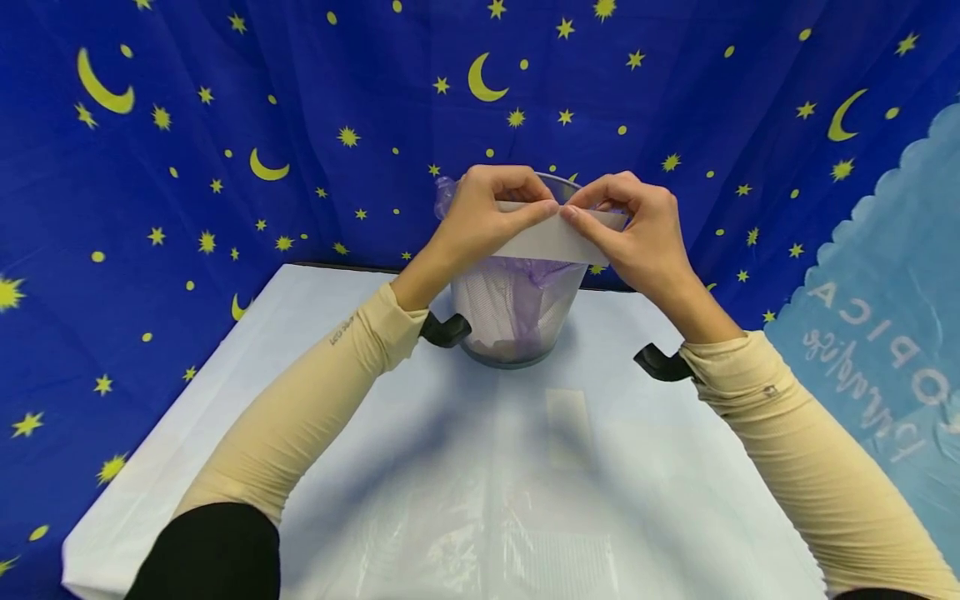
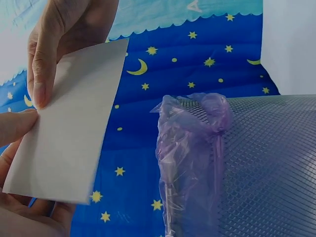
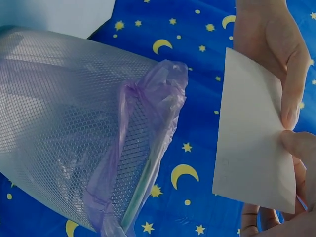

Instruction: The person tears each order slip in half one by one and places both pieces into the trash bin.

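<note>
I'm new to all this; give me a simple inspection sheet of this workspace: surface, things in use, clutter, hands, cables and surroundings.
Surface: white table, glossy in places.
Job's things: white paper, held up in front of a mesh bin, which stands upright on the table; purple bag folded over the bin's rim.
Clutter: faint pale rectangle in front of the bin; can't tell what it is.
Left hand: pinches the paper's upper edge.
Right hand: pinches the same edge, fingertips close to the left's.
Cables: nothing seen.
Surroundings: dark blue cloth with yellow moons and stars; light blue cloth at right.
</note>
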A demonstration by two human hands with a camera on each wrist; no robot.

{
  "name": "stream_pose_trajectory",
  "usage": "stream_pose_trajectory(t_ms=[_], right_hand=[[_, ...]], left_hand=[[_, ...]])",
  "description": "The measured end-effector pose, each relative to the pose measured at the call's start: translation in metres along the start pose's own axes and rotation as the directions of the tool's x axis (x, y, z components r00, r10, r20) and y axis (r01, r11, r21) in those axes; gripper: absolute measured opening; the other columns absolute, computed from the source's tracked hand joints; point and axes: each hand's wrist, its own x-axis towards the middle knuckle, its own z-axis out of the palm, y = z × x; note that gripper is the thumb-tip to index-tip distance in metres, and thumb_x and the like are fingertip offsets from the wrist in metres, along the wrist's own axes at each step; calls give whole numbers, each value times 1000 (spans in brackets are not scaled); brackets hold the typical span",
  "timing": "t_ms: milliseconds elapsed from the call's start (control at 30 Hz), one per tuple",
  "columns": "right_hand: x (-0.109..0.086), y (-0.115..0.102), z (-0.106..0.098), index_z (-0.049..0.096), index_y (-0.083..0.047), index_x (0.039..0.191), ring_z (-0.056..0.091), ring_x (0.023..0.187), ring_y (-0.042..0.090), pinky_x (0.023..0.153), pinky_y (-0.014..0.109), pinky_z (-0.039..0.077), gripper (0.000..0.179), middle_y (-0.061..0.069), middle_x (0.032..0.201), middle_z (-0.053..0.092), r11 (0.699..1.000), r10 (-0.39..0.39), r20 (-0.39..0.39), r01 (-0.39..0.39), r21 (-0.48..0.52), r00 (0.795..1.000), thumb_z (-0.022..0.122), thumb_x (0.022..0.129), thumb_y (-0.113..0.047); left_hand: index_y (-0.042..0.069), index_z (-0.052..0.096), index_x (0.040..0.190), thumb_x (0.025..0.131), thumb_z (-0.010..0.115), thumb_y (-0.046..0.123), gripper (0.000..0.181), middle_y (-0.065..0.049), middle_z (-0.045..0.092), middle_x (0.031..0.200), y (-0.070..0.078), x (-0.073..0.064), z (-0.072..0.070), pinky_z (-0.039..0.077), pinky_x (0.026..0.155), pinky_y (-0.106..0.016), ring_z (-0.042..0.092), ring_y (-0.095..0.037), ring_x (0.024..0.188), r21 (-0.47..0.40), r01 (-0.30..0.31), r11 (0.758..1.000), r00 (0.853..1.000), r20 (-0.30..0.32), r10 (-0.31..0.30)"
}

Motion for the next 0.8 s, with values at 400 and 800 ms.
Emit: stream_pose_trajectory(t_ms=[400,800], right_hand=[[13,-19,0,79,3,99,62,90,6,73,18,49,14,18,100,77,999,30,31,-29,-19,999,78,96,-10],[50,20,6,81,-5,102,71,82,0,71,15,54,21,3,98,78,992,117,106,-112,-53,987,80,96,-25]], left_hand=[[5,80,90,95,79,9,7,-6,79,90,-10,14,-3,54,93,-27,73,-12,89,57,32,998,999,-32,-30],[6,82,90,95,80,13,9,-4,78,88,-22,35,-18,52,79,-26,68,-12,83,107,84,991,996,-35,-80]])
